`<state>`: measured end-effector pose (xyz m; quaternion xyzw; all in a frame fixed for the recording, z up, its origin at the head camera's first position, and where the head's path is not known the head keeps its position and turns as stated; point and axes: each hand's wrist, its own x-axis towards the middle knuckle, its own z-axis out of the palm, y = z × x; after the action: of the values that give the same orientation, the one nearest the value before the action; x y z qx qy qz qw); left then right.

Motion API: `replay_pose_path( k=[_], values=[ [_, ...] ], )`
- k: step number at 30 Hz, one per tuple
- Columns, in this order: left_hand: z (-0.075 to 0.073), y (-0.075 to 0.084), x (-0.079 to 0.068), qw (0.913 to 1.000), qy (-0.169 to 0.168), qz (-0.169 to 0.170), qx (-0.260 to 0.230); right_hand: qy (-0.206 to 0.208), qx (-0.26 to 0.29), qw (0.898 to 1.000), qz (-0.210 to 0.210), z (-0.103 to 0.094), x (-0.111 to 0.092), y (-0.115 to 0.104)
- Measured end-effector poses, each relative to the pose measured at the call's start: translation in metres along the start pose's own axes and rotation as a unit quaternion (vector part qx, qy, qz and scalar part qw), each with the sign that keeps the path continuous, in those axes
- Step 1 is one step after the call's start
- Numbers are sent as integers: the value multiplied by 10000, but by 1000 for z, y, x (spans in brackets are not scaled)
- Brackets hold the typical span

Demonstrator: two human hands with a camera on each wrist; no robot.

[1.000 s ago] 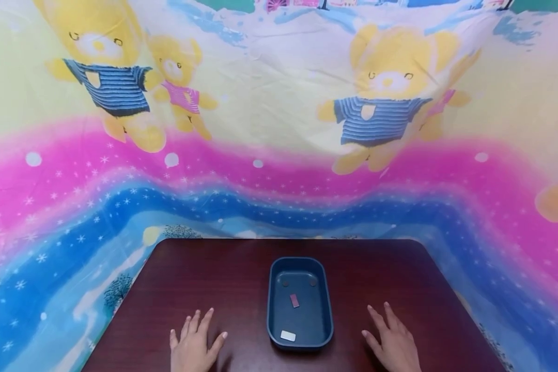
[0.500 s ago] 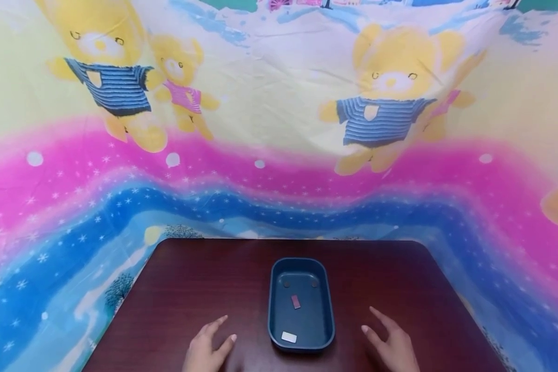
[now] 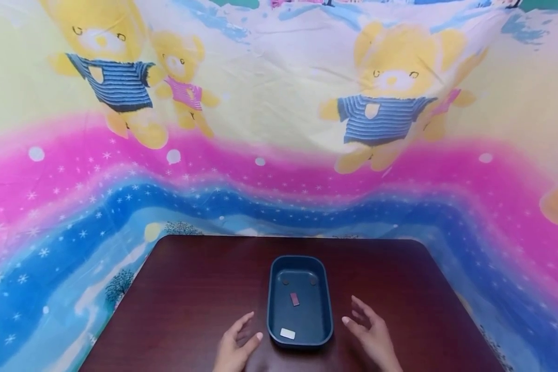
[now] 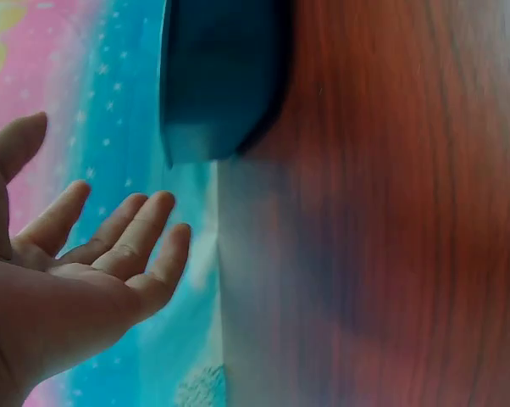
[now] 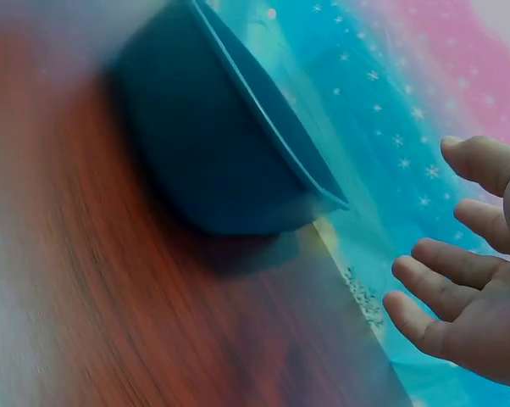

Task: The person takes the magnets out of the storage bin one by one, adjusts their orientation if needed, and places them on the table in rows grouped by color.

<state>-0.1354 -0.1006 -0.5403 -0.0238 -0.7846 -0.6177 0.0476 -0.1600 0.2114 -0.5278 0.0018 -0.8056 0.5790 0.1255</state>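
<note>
A dark blue rectangular tray (image 3: 302, 323) with rounded corners stands on the table in the head view. In it lie a small pink-red flat piece (image 3: 294, 299) near the middle and a small white flat piece (image 3: 287, 334) at the near end. Left of the tray hovers my left hand (image 3: 234, 343), fingers relaxed, touching nothing. My right hand (image 3: 372, 333) is on the other side, apart from the tray, its fingers loosely bent with nothing in them. Both wrist views show the tray's outer wall (image 4: 225, 93) (image 5: 213, 144) away from the fingertips.
The dark reddish-brown table (image 3: 190, 289) has rounded far corners. Behind it hangs a colourful cloth (image 3: 260, 129) printed with bears. Two small round marks (image 3: 285, 282) show at the tray's far end; what they are I cannot tell.
Both hands have moved inward toward the tray, the left one rightward and the right one leftward. They have turned so the palms face each other. The tray and its pieces have stayed put.
</note>
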Motion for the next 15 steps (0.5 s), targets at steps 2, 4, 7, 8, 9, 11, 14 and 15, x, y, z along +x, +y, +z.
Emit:
replay_pose_path(
  k=[2,4,7,8,9,11,14,15],
  values=[
    [5,5,0,9996,-72,-74,-246,-47,281,9995,137,5,2,-1],
    [10,11,1,9988,-127,-187,-434,-102,405,9989,230,9,4,-2],
    [19,14,3,9982,-76,-361,-462,-204,410,9988,181,17,8,-4],
    [22,12,4,9983,-44,-386,-442,-241,382,9988,166,20,10,-5],
    [24,9,6,9986,-1,-388,-371,-286,374,9987,190,23,12,-6],
    [29,-1,10,9990,86,-398,-188,-379,486,9978,262,29,15,-8],
    [34,-14,17,9994,118,-336,15,-530,623,9958,413,38,21,-10],
    [35,-17,18,9995,111,-298,57,-599,678,9948,457,40,23,-11]
  ],
)
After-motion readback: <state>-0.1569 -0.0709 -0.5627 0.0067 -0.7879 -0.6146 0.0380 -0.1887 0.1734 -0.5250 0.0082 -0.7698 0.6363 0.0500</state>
